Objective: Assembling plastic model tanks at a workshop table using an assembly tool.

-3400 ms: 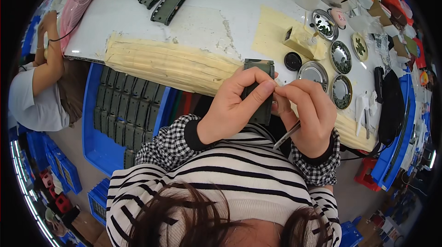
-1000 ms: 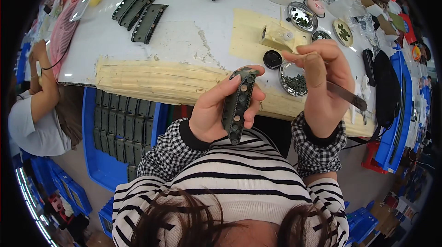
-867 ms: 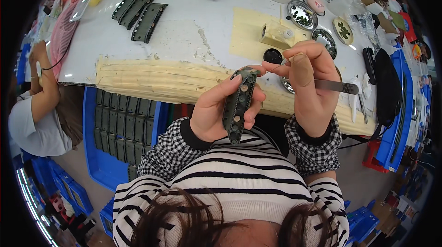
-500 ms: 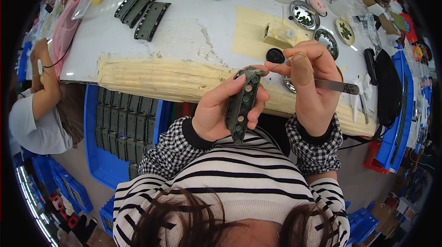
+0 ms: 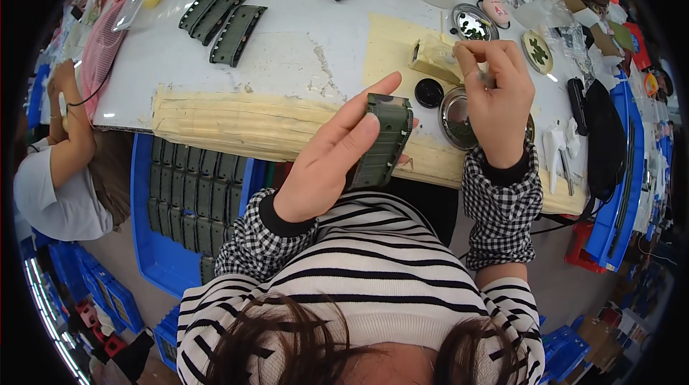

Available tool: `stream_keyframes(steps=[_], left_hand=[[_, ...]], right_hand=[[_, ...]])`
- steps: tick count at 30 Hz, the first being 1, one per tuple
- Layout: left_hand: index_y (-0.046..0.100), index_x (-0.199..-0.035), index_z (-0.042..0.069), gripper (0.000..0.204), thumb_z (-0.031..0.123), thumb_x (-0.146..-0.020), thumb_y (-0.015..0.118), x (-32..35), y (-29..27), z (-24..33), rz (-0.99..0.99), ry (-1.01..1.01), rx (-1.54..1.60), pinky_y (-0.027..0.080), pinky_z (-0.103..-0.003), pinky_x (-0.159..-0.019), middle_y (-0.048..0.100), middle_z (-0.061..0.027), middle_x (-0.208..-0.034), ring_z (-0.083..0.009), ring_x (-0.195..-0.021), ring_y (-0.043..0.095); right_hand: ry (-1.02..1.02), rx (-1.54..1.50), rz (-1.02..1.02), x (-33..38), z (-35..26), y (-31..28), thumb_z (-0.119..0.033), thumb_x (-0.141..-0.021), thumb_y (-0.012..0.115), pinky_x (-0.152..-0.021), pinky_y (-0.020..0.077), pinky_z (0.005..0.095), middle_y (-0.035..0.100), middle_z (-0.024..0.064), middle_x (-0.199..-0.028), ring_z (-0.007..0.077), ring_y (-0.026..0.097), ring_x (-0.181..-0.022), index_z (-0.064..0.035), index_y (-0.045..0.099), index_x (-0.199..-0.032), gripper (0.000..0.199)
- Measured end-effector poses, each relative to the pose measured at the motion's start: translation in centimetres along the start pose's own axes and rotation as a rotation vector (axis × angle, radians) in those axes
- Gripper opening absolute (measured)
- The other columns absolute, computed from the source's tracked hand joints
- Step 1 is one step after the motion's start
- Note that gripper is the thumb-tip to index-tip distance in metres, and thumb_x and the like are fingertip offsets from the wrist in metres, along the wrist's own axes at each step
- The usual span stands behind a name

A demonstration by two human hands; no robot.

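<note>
Green plastic strip sits gripped in your left hand; your right hand pinches something too small to tell above a metal dish.

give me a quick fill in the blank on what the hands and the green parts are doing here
1. The left hand holds one dark ____ ribbed part above the table edge.
2. The right hand reaches over a round ____ dish of small pieces.
3. More of the same parts lie stacked in a ____ crate below the table.
4. On the far left of the table, ____ of these parts lie side by side.

Missing words: green; metal; blue; three
</note>
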State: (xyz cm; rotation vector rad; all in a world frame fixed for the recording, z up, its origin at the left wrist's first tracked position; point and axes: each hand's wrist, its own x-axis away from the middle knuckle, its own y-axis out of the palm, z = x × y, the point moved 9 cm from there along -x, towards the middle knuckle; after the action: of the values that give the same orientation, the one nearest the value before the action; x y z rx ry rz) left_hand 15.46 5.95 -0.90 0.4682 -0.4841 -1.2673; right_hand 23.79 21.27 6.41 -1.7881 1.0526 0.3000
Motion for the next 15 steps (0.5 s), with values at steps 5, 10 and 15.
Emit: stream_keyframes(steps=[5, 10, 15], left_hand=[[0.041, -0.144, 0.002, 0.05, 0.017, -0.098, 0.056, 0.5, -0.6, 1.6, 0.042, 0.172, -0.506, 0.042, -0.026, -0.094, 0.058, -0.0067, -0.124, -0.0105, -0.107, 0.054], [0.051, -0.138, 0.003, 0.047, 0.013, -0.093, 0.062, 0.5, 0.4, 2.3, 0.013, 0.23, -0.788, 0.04, -0.023, -0.081, 0.06, -0.003, -0.106, -0.0093, -0.088, 0.05], [0.053, -0.136, 0.003, 0.046, 0.011, -0.091, 0.062, 0.5, 0.6, 2.3, 0.017, 0.296, -0.795, 0.038, -0.022, -0.076, 0.059, -0.0039, -0.1, -0.01, -0.082, 0.047]], right_hand=[[0.08, -0.238, 0.201, 0.7, -2.4, -3.5, -0.002, -0.089, 0.065, -0.06, 0.0448, 0.0204, 0.06, 0.0059, -0.088, 0.0092, 0.059, -0.071, 0.0005, 0.068, -0.095, 0.007], [0.203, -0.801, -0.111, 2.3, -4.0, -0.3, -0.007, -0.096, 0.058, -0.075, 0.0483, 0.0205, 0.059, 0.0068, -0.097, 0.0098, 0.061, -0.086, 0.0023, 0.058, -0.101, 0.011], [0.235, -0.888, -0.205, 2.9, -4.2, 1.3, -0.009, -0.097, 0.058, -0.077, 0.0507, 0.0228, 0.058, 0.0081, -0.098, 0.0124, 0.063, -0.089, 0.0034, 0.057, -0.101, 0.013]])
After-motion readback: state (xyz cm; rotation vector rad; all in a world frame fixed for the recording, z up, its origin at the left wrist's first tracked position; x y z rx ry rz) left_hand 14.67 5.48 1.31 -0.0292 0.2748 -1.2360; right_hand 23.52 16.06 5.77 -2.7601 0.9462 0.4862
